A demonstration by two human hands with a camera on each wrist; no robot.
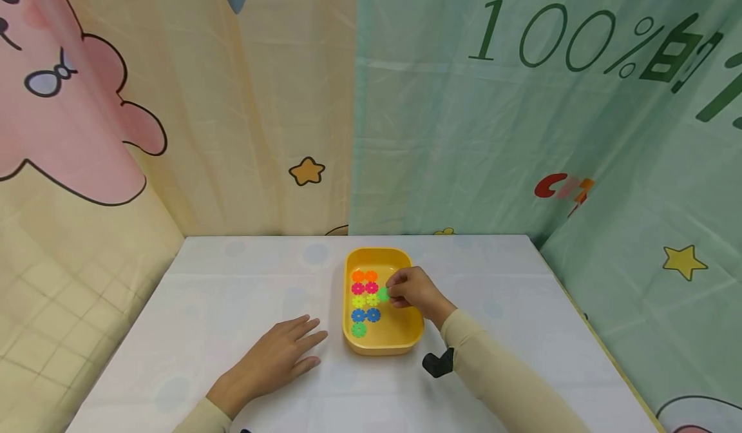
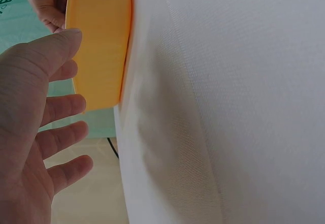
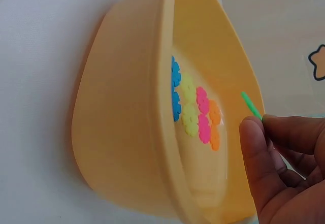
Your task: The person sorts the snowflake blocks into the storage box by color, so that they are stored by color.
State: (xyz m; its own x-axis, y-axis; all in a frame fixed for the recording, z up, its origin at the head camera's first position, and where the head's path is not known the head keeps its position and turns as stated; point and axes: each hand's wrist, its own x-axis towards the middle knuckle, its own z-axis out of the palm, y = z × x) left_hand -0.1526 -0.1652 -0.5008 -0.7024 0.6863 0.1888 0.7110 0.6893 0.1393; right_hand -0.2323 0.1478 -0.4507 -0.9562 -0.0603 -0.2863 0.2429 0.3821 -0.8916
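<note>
Between thumb and forefinger, my right hand pinches a green snowflake-shaped plastic disc above the yellow tray. Inside the tray, notched discs lie in rows by colour: two orange discs, two pink discs, two yellow discs, two blue discs and a single green disc. To the left of the tray, my left hand is held with its fingers spread and nothing in them. In the left wrist view its fingertips appear near the tray's wall.
A white cloth with pale dots covers the table. Printed curtains hang behind it and at both sides. A black wrist piece sits by the right sleeve.
</note>
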